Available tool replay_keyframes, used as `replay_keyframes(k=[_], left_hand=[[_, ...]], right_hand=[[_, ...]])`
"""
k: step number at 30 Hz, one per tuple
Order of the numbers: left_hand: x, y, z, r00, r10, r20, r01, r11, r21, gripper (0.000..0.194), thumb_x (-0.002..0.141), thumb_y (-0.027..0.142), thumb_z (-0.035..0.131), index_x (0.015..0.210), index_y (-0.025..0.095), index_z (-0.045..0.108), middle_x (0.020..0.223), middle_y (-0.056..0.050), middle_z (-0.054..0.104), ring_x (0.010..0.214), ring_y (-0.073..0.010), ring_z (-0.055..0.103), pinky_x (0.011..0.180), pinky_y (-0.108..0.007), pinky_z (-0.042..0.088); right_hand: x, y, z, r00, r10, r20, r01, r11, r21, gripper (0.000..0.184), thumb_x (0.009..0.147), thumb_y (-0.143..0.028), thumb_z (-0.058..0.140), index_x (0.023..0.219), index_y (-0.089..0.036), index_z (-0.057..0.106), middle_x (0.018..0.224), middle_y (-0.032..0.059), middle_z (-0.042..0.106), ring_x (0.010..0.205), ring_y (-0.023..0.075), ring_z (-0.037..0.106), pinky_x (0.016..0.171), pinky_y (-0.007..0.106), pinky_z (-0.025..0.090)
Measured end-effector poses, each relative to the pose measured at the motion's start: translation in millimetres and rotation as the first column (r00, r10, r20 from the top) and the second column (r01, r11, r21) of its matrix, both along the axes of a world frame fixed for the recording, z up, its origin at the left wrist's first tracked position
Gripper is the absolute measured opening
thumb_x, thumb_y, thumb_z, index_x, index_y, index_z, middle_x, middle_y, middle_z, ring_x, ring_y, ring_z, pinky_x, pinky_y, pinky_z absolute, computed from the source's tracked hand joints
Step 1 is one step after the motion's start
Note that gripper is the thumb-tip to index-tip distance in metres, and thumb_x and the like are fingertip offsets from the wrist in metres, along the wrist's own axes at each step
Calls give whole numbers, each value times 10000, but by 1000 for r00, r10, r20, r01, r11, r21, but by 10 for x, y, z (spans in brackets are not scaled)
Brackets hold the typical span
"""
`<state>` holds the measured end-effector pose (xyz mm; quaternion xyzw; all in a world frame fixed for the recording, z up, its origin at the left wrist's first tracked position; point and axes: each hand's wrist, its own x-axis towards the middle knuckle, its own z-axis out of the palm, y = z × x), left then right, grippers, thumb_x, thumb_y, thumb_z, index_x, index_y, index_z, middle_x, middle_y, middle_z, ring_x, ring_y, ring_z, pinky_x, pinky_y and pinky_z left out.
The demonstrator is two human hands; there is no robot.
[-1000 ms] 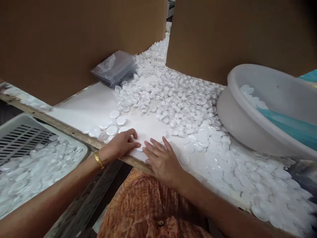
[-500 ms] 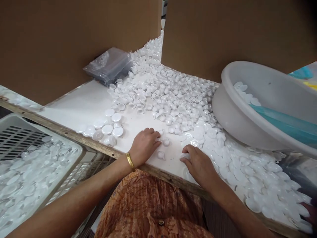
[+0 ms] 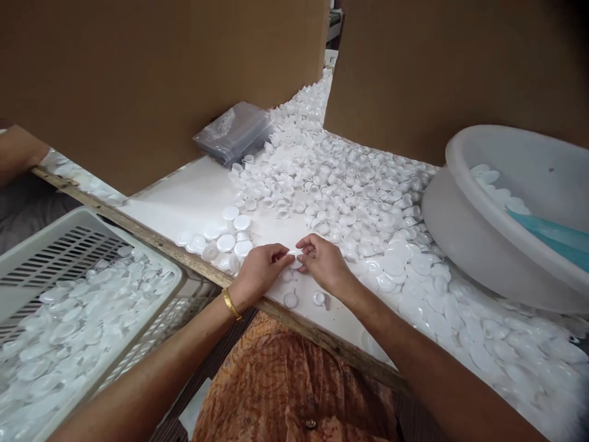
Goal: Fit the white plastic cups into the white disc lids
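Observation:
My left hand and my right hand meet over the near part of the white tabletop. Their fingertips pinch a small white plastic saucer between them; fingers cover part of it, and I cannot tell whether a cup is under it. Just below lie a few tiny white toy cups with handles, one a cup and another cup nearer my right wrist. Left of my hands sits a cluster of round white pieces. Flat white saucers spread to the right.
A large heap of toy cups covers the table's middle. The grey basin on the right holds saucers and something teal. A plastic-wrapped pack lies near cardboard. A crate of white pieces stands lower left, below another person's arm.
My right hand has moved left to meet my left hand, bringing a white piece with it. The view has swung left, showing another person's arm.

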<state>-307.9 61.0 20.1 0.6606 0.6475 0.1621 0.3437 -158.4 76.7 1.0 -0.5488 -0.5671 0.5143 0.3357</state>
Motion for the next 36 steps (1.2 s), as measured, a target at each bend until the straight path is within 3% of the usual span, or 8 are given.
replay_keyframes(k=[4,11,17,20,22,27,30,36], left_hand=[[-8,81,-61,996,82,37,-79,994,-70,213,730,360,545,687,162,609,606,12,582,589,-127,491,539,-235,319],[-1,173,-74,993,65,100,-52,990,-129,192,697,340,564,630,161,570,565,17,578,542,-114,478,526,-233,324],[5,179,-82,997,56,55,-48,988,-144,172,701,323,559,642,161,565,575,10,578,555,-122,493,526,-235,330],[-6,171,-79,997,54,51,-46,989,-142,183,699,331,568,633,162,551,554,15,559,540,-118,481,510,-232,322],[-18,165,-78,997,45,63,-37,990,-135,192,704,336,569,629,161,543,541,19,548,529,-114,471,495,-227,313],[-36,188,-59,994,23,104,-6,987,-160,167,718,301,570,642,157,535,533,21,561,509,-105,491,472,-207,333],[-38,228,-32,990,24,142,16,962,-272,141,726,259,574,650,165,502,488,45,532,431,-89,476,423,-192,346],[-66,280,-37,966,46,253,76,888,-454,161,779,222,520,646,166,448,481,56,515,341,-82,477,360,-208,423]], right_hand=[[0,21,-56,987,32,159,-49,993,103,144,740,-61,561,821,-179,580,733,-9,581,500,89,584,428,201,505],[43,-50,-69,918,31,396,-183,917,354,92,809,-95,541,817,-167,597,824,35,615,689,138,611,614,261,496],[141,-218,-88,781,-35,623,-428,697,575,152,880,-139,491,902,-169,639,1006,51,649,814,154,599,691,277,456],[200,-283,-98,691,-86,717,-570,544,615,219,871,-105,487,1020,-145,642,1075,58,658,861,192,590,698,336,431],[219,-305,-105,663,-87,743,-625,483,614,261,863,-93,487,1085,-108,623,1118,80,646,900,212,581,688,355,421],[205,-312,-119,684,-100,723,-610,464,642,258,858,-91,493,1070,-90,639,1111,81,653,954,217,577,736,355,434],[183,-317,-102,683,-99,724,-611,466,640,264,839,-71,495,1052,-72,650,1090,103,659,966,221,585,789,345,451],[131,-334,-31,574,-103,812,-708,436,555,355,730,4,481,1039,-3,655,1060,167,660,939,259,611,791,355,502]])
